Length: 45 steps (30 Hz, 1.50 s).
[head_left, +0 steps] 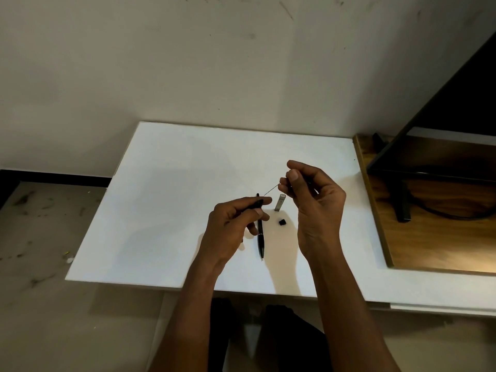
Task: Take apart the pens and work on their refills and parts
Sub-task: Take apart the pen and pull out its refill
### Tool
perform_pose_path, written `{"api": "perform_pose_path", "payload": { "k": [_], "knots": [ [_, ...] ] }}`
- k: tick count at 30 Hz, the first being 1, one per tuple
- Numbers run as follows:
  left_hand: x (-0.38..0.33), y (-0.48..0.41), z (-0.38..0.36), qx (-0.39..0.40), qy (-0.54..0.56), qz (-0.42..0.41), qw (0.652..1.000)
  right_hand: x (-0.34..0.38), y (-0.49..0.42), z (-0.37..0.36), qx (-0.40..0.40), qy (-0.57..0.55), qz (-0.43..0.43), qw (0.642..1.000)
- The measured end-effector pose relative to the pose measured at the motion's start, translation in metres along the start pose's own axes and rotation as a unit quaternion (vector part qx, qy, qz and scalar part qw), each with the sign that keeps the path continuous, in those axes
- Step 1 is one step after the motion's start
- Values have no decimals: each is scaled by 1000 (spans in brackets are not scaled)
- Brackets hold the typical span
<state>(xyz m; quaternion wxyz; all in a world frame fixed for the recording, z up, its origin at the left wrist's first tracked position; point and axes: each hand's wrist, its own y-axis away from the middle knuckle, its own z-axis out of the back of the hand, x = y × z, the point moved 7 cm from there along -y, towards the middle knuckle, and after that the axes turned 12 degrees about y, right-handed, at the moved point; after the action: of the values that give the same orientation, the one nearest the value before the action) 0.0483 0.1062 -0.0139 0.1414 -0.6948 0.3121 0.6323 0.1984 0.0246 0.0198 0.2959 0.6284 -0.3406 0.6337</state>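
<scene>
My left hand [236,224] holds a black pen [255,204] above the white board, its open end pointing up and to the right. My right hand [308,194] pinches a very thin dark lead or refill [271,190] between thumb and forefinger, its free tip close to the end of the held pen. A second black pen [260,238] lies on the white table [166,200] just below my left hand, tip toward me. A small clear grey refill case [279,202] and a small black cap [282,222] rest on the board between my hands.
A wooden surface [442,237] adjoins the table on the right, carrying a black monitor [429,103] on a black stand with a cable. A pale wall rises behind. Dirty floor lies to the left, and my dark-clothed legs are under the table's near edge.
</scene>
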Motion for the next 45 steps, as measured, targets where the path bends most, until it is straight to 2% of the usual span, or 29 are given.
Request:
{"api": "perform_pose_path", "payload": {
  "k": [38,45],
  "knots": [
    [0,-1,0,9,18,-11,1000,-1,2,-4,22,46,0,999],
    [0,0,1,0,8,-18,1000,2,5,-11,57,89,9,994]
  ]
}}
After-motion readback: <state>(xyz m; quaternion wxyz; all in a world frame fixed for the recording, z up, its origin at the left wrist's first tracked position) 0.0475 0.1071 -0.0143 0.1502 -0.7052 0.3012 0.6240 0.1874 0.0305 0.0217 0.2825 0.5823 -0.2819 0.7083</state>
